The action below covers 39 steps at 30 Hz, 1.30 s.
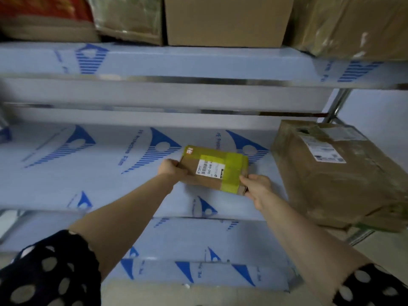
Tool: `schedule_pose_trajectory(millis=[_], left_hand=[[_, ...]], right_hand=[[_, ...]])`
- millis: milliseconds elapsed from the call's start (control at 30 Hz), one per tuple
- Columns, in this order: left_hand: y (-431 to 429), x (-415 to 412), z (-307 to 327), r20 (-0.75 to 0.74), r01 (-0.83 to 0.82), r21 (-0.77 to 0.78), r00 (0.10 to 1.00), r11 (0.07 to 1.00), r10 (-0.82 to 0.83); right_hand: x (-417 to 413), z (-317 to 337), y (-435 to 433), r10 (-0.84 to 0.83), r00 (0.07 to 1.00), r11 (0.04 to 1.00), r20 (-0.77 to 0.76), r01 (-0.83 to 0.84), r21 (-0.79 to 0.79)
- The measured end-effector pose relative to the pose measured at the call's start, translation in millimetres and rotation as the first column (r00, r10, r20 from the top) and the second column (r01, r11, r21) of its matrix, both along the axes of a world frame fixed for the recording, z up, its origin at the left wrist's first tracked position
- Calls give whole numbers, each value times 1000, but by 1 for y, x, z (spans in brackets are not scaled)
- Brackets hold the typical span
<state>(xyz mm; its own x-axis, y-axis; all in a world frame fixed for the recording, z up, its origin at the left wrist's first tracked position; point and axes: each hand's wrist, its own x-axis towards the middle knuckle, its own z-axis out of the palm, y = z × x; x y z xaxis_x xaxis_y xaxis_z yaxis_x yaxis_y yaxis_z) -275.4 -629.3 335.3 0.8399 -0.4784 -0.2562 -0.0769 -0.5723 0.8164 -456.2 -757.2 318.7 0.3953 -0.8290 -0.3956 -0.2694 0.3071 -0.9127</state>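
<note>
Small flat brown cardboard parcel with yellow tape (pixel 215 170) lies crosswise between both hands: left hand (pixel 171 170) and right hand (pixel 257 187) grip its short ends above film-covered shelf (pixel 88 173).

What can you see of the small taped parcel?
The small parcel is a flat brown cardboard box banded with yellowish tape, a white barcode label on top, a red sticker at its far-left corner. It sits skewed, low over the film-covered shelf. The left hand grips its left end, the right hand its near-right corner.
</note>
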Motion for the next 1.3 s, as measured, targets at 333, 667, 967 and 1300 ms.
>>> schedule_pose_trajectory(millis=[333, 667, 967, 1300], left_hand=[[209, -25, 6, -11, -417, -106, 908, 903, 418], [454, 22, 3, -89, -740, -204, 666, 641, 741], [732, 101, -13, -157, -911, -184, 397, 369, 904], [921, 190, -30, -148, -974, -151, 192, 169, 970]], right_hand=[[44, 0, 148, 373, 928, 926, 14, -371, -65], [173, -3, 356, 690, 724, 720, -3, -686, -101], [309, -23, 627, 863, 505, 505, 32, -863, -5], [450, -40, 822, 932, 360, 359, 39, -932, 43]])
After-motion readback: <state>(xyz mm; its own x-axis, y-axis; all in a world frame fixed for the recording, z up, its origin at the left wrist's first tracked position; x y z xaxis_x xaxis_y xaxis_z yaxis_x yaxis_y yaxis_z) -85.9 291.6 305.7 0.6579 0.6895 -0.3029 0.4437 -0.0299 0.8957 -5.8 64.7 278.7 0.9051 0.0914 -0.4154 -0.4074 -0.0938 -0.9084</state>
